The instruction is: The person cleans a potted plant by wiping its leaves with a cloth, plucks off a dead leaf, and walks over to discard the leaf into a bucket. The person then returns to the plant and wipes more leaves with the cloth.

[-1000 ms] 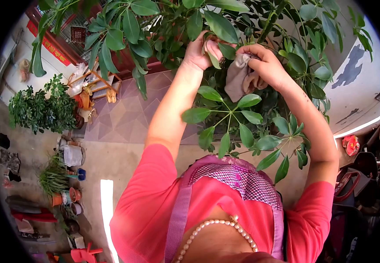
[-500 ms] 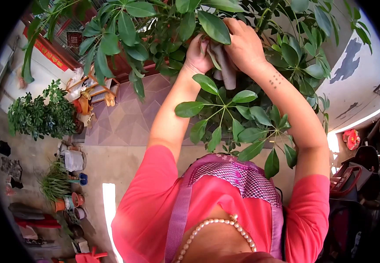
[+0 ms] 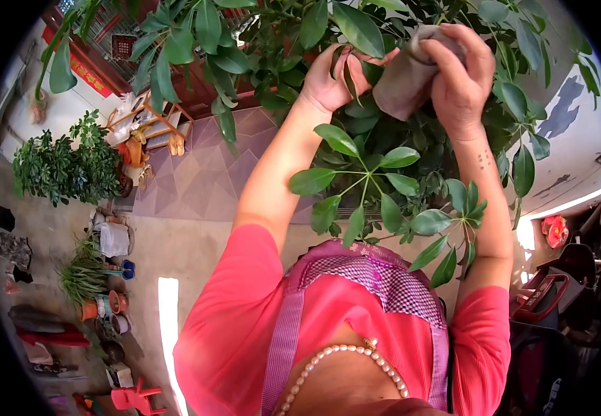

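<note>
A large leafy green plant (image 3: 356,31) with glossy, finger-like leaves spreads across the top of the head view. My left hand (image 3: 333,82) is closed around some of its leaves, and part of the fingers is hidden by foliage. To its right, my right hand (image 3: 463,87) grips a greyish cloth (image 3: 404,87), which is bunched at the fingers and hangs toward the left hand. Below both hands, a leaf cluster (image 3: 366,173) sticks out in front of my chest, between my forearms.
A bushy plant (image 3: 65,163) stands at left near a wooden rack (image 3: 158,132). Flowerpots (image 3: 117,301) and a small red stool (image 3: 136,398) line the lower left. On the right are a pale wall (image 3: 563,152) and a dark bag with red trim (image 3: 543,298).
My right hand has moved right with the cloth, away from my left hand; earlier the cloth hung between both hands. The left hand stays at the leaves, shifted slightly right in view.
</note>
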A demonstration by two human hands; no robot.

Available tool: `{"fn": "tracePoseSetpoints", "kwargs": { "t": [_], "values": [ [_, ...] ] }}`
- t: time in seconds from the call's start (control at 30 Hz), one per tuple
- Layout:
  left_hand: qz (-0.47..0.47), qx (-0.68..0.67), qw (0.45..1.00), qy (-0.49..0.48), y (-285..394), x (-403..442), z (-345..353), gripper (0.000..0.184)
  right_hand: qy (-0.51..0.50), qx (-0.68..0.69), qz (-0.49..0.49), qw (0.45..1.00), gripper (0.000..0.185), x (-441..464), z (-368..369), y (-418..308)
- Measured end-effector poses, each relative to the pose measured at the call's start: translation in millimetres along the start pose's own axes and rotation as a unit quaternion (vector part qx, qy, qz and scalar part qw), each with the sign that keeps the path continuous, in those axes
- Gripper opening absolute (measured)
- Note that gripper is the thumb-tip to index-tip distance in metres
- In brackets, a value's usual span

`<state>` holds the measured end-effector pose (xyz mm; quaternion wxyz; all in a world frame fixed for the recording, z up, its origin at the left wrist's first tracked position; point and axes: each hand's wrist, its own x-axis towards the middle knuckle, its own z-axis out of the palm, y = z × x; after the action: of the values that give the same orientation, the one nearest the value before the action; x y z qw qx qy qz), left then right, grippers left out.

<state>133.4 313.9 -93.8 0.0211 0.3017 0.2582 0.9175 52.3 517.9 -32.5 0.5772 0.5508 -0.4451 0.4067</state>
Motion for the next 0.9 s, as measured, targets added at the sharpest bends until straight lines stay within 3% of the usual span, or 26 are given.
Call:
{"fn": "tracePoseSetpoints", "kwargs": {
  "t": [0.07, 0.13, 0.17, 0.27, 0.33, 0.4, 0.43, 0.5, 0.57, 0.67, 0.73, 0.8, 0.83, 0.9],
  "values": [
    [0.05, 0.066, 0.995, 0.047, -10.8, 2.0, 6.7, 0.045, -0.101, 0.089, -0.007, 0.991, 0.033, -10.9, 13.6, 0.3],
    [0.054, 0.072, 0.994, 0.054, -19.6, 9.7, 22.9, 0.042, -0.169, 0.062, -0.017, 0.984, 0.034, -25.7, 31.9, -12.5],
    [0.068, 0.053, 0.996, 0.037, -15.1, 11.3, 1.6, 0.039, -0.159, 0.045, 0.017, 0.986, 0.035, -35.5, 36.8, -19.5],
    [0.084, 0.183, 0.964, 0.171, -26.5, 8.9, 17.0, 0.036, -0.205, 0.047, 0.119, 0.97, 0.037, -63.8, 33.6, -35.6],
    [0.092, 0.087, 0.978, 0.164, -27.4, 8.9, 14.1, 0.032, -0.231, 0.197, 0.24, 0.922, 0.031, -74.2, 24.9, -39.7],
    [0.083, 0.006, 0.99, 0.115, -22.0, 10.2, -2.3, 0.032, -0.337, 0.316, 0.313, 0.83, 0.026, -81.6, 11.3, -28.6],
    [0.098, 0.184, 0.972, 0.113, -26.3, 11.6, 1.3, 0.034, -0.312, 0.312, 0.291, 0.849, 0.023, -81.4, 7.1, -25.7],
    [0.018, -0.097, 0.994, 0.04, -14.6, 11.4, -19.3, 0.035, -0.19, 0.298, 0.284, 0.891, 0.026, -68.2, 3.9, -22.1],
    [0.044, 0.004, 0.993, 0.111, -20.2, 10.6, -16.3, 0.036, -0.088, 0.283, 0.309, 0.904, 0.03, -38.9, 0.6, -26.9],
    [0.101, 0.26, 0.94, 0.198, -27.5, -0.3, -11.5, 0.036, -0.144, 0.157, 0.193, 0.958, 0.025, -17.3, 14.9, -27.3],
    [0.141, 0.177, 0.956, 0.189, -42.5, 8.2, 4.3, 0.043, -0.232, 0.095, 0.176, 0.952, 0.029, -36.0, 37.7, -40.7],
    [0.106, 0.141, 0.965, 0.194, -43.6, 9.8, 16.9, 0.043, -0.23, 0.083, 0.205, 0.948, 0.042, -50.6, 44.4, -66.4],
    [0.103, 0.141, 0.975, 0.136, -39.8, 2.9, 15.9, 0.041, -0.233, 0.097, 0.206, 0.945, 0.041, -49.9, 40.4, -74.5],
    [0.111, 0.131, 0.969, 0.178, -34.3, 3.2, 18.8, 0.042, -0.236, 0.133, 0.205, 0.941, 0.038, -48.7, 35.4, -79.9]
  ]
}}
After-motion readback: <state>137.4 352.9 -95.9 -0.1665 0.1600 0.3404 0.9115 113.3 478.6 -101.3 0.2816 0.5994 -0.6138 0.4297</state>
